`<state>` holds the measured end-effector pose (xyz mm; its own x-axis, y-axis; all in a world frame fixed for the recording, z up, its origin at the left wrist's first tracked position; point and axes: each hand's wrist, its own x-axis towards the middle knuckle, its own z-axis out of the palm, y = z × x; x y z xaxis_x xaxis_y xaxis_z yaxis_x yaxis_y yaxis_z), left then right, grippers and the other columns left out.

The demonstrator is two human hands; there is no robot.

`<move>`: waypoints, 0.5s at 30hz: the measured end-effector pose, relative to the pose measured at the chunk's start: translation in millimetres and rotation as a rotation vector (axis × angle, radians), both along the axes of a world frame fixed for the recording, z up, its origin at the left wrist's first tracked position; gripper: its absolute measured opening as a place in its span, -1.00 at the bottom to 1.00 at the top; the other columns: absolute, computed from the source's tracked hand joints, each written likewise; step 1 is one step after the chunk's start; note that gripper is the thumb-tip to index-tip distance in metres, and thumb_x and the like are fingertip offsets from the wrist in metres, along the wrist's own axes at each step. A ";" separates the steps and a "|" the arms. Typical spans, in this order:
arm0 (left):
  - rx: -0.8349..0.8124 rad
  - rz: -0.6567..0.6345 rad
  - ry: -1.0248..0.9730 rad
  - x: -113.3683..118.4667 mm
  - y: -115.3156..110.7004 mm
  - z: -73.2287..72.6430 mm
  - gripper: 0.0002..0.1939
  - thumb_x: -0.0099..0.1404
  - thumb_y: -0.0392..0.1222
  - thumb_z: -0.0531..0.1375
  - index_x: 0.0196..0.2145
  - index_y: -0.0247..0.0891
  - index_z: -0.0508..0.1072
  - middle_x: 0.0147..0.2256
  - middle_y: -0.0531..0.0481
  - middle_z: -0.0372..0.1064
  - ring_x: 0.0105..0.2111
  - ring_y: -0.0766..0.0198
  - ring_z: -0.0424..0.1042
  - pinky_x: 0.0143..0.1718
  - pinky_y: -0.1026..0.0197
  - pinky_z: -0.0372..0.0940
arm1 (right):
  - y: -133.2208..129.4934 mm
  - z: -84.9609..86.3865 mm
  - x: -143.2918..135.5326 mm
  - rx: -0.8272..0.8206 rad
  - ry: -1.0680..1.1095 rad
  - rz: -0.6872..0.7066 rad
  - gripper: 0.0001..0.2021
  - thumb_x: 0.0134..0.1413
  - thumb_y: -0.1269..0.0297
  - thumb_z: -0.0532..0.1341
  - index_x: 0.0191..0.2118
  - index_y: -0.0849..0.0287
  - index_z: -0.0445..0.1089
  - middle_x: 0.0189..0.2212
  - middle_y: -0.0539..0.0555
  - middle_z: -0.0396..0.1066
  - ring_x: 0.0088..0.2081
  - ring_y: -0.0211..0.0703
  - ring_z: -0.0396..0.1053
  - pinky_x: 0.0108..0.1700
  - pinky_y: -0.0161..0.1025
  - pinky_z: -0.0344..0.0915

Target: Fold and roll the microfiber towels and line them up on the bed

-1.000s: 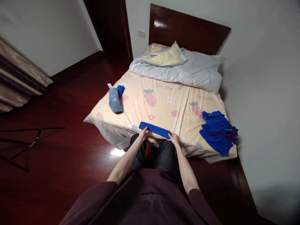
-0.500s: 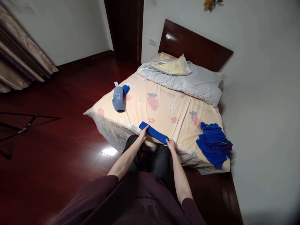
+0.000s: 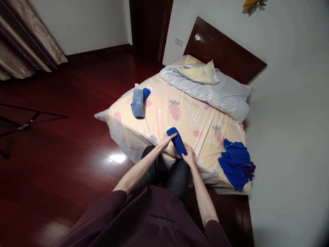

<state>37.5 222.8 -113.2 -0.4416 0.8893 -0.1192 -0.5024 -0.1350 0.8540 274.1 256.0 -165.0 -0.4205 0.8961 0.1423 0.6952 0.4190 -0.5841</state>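
A blue cloth (image 3: 178,144), folded into a short thick strip with a white tag at its far end, is held over the near edge of the bed. My left hand (image 3: 166,140) grips its far left end, thumb on top. At the lower right end, my right hand (image 3: 189,157) is closed around it with the thumb in front. To the left on the bed lies a rolled grey-blue towel (image 3: 138,104) with white lettering, resting against a blue folded cloth (image 3: 146,92). A crumpled pile of blue fabric (image 3: 235,161) sits at the right corner.
The bed sheet (image 3: 164,89) has carrot and rabbit prints. A grey quilt (image 3: 231,97) and yellow pillow (image 3: 202,73) lie by the dark headboard (image 3: 221,48). Black stand legs (image 3: 33,116) rise from the floor at left. A wall (image 3: 288,144) borders the right.
The blue strip has become shorter and thicker and has turned to a steeper slant. My hands have come closer together, and a white tag now shows. The view has shifted slightly.
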 end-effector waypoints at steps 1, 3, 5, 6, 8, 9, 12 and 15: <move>0.023 -0.020 0.038 -4.6 0.5 6.5 -0.53 0.07 0.00 0.48 -0.11 -0.29 0.57 -0.18 -0.17 0.57 -0.13 0.07 0.53 -0.03 0.06 0.42 | 0.2 6.4 -13.2 -0.021 0.007 0.063 -0.28 -0.10 0.34 0.34 0.27 0.10 0.30 0.28 0.20 0.33 0.35 0.08 0.24 0.40 0.03 0.18; 0.066 -0.066 0.123 -16.3 1.4 20.2 -0.54 0.07 0.03 0.48 -0.16 -0.29 0.57 -0.22 -0.16 0.57 -0.18 0.08 0.53 -0.06 0.06 0.43 | 1.5 16.9 -43.7 -0.081 0.048 0.109 -0.19 -0.14 0.27 0.42 0.30 0.08 0.25 0.29 0.21 0.32 0.33 0.12 0.26 0.37 0.05 0.22; 0.097 -0.121 0.222 -31.4 1.8 34.4 -0.56 0.08 0.05 0.48 -0.20 -0.30 0.56 -0.26 -0.14 0.56 -0.22 0.10 0.53 -0.12 0.08 0.44 | 4.8 23.8 -77.1 -0.131 0.118 0.081 -0.16 -0.17 0.21 0.48 0.29 0.09 0.25 0.25 0.23 0.36 0.27 0.15 0.34 0.28 0.05 0.32; 0.108 -0.148 0.280 -40.1 1.8 41.6 -0.57 0.07 0.05 0.47 -0.22 -0.30 0.55 -0.27 -0.13 0.55 -0.25 0.11 0.52 -0.15 0.09 0.44 | 7.3 26.2 -94.1 -0.146 0.153 0.063 -0.17 -0.18 0.18 0.49 0.28 0.10 0.26 0.21 0.23 0.40 0.22 0.14 0.39 0.23 0.04 0.37; 0.129 -0.195 0.412 -60.5 1.7 55.7 -0.59 0.08 0.05 0.47 -0.25 -0.30 0.55 -0.29 -0.12 0.54 -0.28 0.13 0.51 -0.17 0.11 0.44 | 13.8 29.4 -127.6 -0.155 0.191 0.030 -0.24 -0.15 0.13 0.49 0.22 0.10 0.30 0.10 0.20 0.49 0.09 0.11 0.47 0.11 -0.02 0.44; 0.139 -0.211 0.484 -72.3 1.7 62.7 -0.61 0.09 0.04 0.46 -0.26 -0.31 0.55 -0.29 -0.11 0.54 -0.27 0.13 0.51 -0.16 0.11 0.44 | 17.7 30.7 -143.9 -0.153 0.191 0.019 -0.28 -0.15 0.10 0.49 0.17 0.11 0.34 0.04 0.18 0.52 0.03 0.09 0.49 0.06 -0.05 0.46; 0.150 -0.212 0.679 -112.8 3.3 82.3 -0.63 0.12 0.01 0.43 -0.25 -0.34 0.55 -0.28 -0.09 0.53 -0.23 0.12 0.51 -0.08 0.10 0.43 | 29.5 36.0 -191.8 -0.117 0.172 -0.005 -0.38 -0.21 0.01 0.53 -0.01 0.14 0.43 -0.12 0.15 0.58 -0.11 0.05 0.50 -0.03 -0.10 0.47; 0.128 -0.144 0.805 -155.1 7.9 98.4 -0.63 0.11 -0.03 0.43 -0.24 -0.36 0.54 -0.30 -0.05 0.50 -0.25 0.13 0.49 -0.08 0.10 0.42 | 39.4 48.9 -238.5 -0.077 0.202 0.011 -0.41 -0.29 -0.05 0.55 -0.14 0.13 0.44 -0.25 0.09 0.59 -0.23 -0.02 0.49 -0.10 -0.13 0.47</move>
<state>-117.6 230.6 -14.8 -0.2297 0.9287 0.2911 0.2367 -0.2369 0.9423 35.7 295.4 -116.1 -0.3998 0.9033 0.1556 0.5565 0.3741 -0.7419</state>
